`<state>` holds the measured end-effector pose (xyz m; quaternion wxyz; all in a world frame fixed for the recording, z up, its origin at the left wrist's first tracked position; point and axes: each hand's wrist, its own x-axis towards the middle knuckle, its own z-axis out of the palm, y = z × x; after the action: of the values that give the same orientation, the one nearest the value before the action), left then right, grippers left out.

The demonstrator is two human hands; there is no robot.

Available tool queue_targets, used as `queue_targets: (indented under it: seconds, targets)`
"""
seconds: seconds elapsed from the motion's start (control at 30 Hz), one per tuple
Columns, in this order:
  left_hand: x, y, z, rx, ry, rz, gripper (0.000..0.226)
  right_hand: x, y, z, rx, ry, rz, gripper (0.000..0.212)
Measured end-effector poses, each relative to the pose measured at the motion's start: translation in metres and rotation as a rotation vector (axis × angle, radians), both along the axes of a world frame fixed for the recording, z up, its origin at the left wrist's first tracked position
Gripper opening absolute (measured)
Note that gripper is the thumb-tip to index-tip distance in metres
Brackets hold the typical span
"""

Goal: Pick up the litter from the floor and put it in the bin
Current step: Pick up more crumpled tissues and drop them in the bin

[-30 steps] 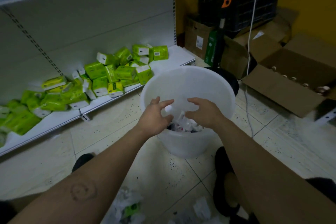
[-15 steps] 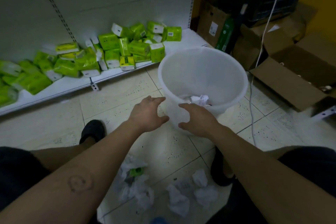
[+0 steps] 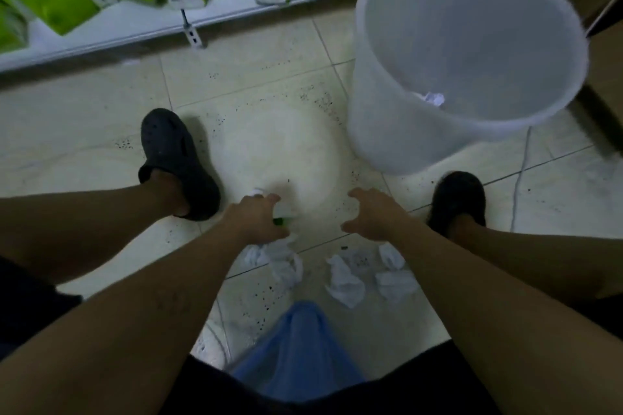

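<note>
The left hand (image 3: 259, 217) is reaching down over the litter with its fingers curling around a white scrap with a green bit (image 3: 281, 220) at its fingertips; whether it is already gripping that scrap or only touching it, I cannot tell. The right hand (image 3: 371, 214) is hovering open and empty, fingers spread and bent like a claw, palm facing the floor.

Just below the left hand, toward the body, a clump of crumpled white tissues (image 3: 281, 261) is lying on the tiled floor (image 3: 256, 77); below and beside the right hand, more crumpled tissues (image 3: 345, 281) are sitting loose, slightly apart from one another. The bin (image 3: 421, 145) is standing ahead of the right hand and off to its outer side, near but not touching, with a little white paper (image 3: 433, 98) already showing inside.

To do this step well, each hand is probably best sweeping several wads together before closing (they are light and likely to slip out singly), squeezing them firmly into a ball. The lift to the bin is short, so carrying both handfuls at once seems sensible, releasing well inside the rim rather than above it
</note>
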<state>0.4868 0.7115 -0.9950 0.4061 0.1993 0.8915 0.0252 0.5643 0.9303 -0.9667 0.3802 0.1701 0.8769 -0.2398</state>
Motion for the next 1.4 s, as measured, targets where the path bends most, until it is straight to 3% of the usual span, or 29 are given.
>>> queue_targets:
  seconds: [0.17,0.4,0.5,0.67,0.8,0.93,1.0,1.07,1.13,1.2,1.4]
  targets:
    - [0.000,-0.007,-0.052,-0.091,-0.058,0.019,0.077,0.010,-0.001,-0.043,0.005,-0.188,0.003,0.086]
    - [-0.026,0.037,-0.110,-0.070,-0.231,0.028,0.066,0.005,0.015,-0.100,0.031,-0.427,-0.033,0.065]
    - [-0.023,0.034,-0.125,-0.074,-0.284,0.031,0.066,0.014,0.027,-0.120,0.056,-0.535,-0.047,0.069]
    - [-0.012,0.020,-0.147,-0.050,-0.334,0.126,0.070,0.038,0.042,-0.140,0.051,-0.556,-0.159,0.058]
    - [-0.008,0.019,-0.153,-0.035,-0.258,0.178,0.061,0.050,0.048,-0.152,-0.015,-0.601,-0.328,0.067]
    - [-0.001,0.030,-0.145,0.073,-0.154,0.240,0.052,0.060,0.046,-0.156,-0.047,-0.508,-0.417,0.052]
    - [0.000,0.037,-0.141,0.091,-0.120,0.210,0.060,0.064,0.048,-0.159,-0.032,-0.396,-0.416,0.019]
    - [0.000,0.046,-0.135,0.124,-0.155,0.233,0.061,0.058,0.048,-0.157,-0.067,-0.294,-0.424,0.027]
    - [0.000,0.054,-0.125,0.173,-0.205,0.243,0.058,0.049,0.046,-0.147,-0.077,-0.207,-0.480,0.008]
    - [-0.003,0.062,-0.111,0.239,-0.189,0.230,0.052,0.038,0.045,-0.135,-0.027,-0.129,-0.549,0.033]
    - [-0.024,0.088,-0.046,0.430,-0.057,0.301,0.043,0.013,0.044,-0.078,-0.071,0.187,-0.759,0.023]
